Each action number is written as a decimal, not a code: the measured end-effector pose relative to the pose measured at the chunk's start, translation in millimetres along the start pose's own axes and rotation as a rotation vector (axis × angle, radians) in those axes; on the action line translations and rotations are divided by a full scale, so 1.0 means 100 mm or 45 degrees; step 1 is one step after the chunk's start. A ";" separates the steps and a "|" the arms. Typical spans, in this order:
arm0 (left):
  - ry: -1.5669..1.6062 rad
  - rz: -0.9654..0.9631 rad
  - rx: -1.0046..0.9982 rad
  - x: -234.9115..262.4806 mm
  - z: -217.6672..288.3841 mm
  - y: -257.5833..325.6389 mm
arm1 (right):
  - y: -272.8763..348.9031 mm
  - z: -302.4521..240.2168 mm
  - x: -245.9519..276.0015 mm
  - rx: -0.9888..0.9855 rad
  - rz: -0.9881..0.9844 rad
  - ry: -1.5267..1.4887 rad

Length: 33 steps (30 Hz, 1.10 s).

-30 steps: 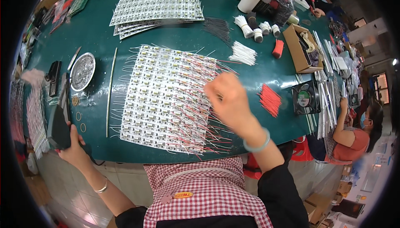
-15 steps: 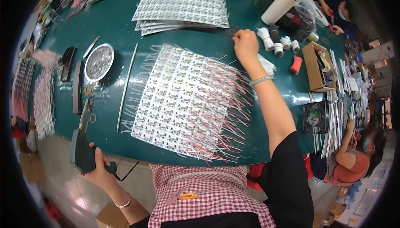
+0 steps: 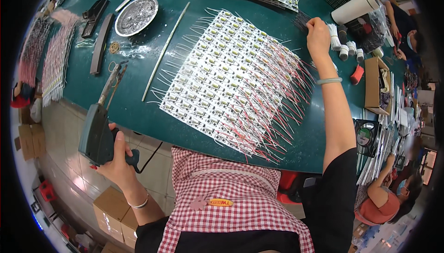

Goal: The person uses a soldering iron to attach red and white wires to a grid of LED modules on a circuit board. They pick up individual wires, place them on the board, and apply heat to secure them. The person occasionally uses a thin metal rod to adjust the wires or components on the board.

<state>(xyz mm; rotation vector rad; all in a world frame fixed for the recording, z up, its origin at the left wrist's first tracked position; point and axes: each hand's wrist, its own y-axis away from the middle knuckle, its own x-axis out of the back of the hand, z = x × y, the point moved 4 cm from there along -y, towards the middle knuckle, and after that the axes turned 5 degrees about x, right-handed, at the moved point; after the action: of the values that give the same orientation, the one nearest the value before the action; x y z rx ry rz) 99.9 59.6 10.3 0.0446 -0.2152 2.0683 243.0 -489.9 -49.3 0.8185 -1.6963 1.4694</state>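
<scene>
Reaching further since the earlier frame, right hand [image 3: 318, 35] pinched dark wires [image 3: 303, 20] just beyond the board panel [image 3: 231, 75]; left hand [image 3: 118, 158] gripped a soldering gun [image 3: 98, 132] near the panel's left edge

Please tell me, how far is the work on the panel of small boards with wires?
Done: the board panel already carries white and red wires across its rows. In hand: the left hand grips a soldering gun off the table edge; the right hand reaches a dark wire bundle beyond the panel. Left: cannot tell which joints remain.

Electronics workshop: circuit-board panel [image 3: 236, 75], soldering gun [image 3: 99, 130].
</scene>
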 end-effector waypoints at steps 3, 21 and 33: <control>0.002 -0.016 0.003 0.02 0.00 0.02 | -0.04 0.02 0.11 0.134 0.105 -0.044; -0.059 -0.119 0.081 0.25 -0.09 0.34 | 0.64 -0.90 0.84 0.604 -0.805 0.494; 0.078 -0.319 0.407 0.21 -0.12 0.77 | 1.12 -1.86 1.53 0.474 -0.320 -0.433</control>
<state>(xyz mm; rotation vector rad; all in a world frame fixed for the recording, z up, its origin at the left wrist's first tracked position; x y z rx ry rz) 23.5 43.2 -9.7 0.1935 0.1537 1.8327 90.8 -289.5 36.2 1.4980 -1.4981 1.5534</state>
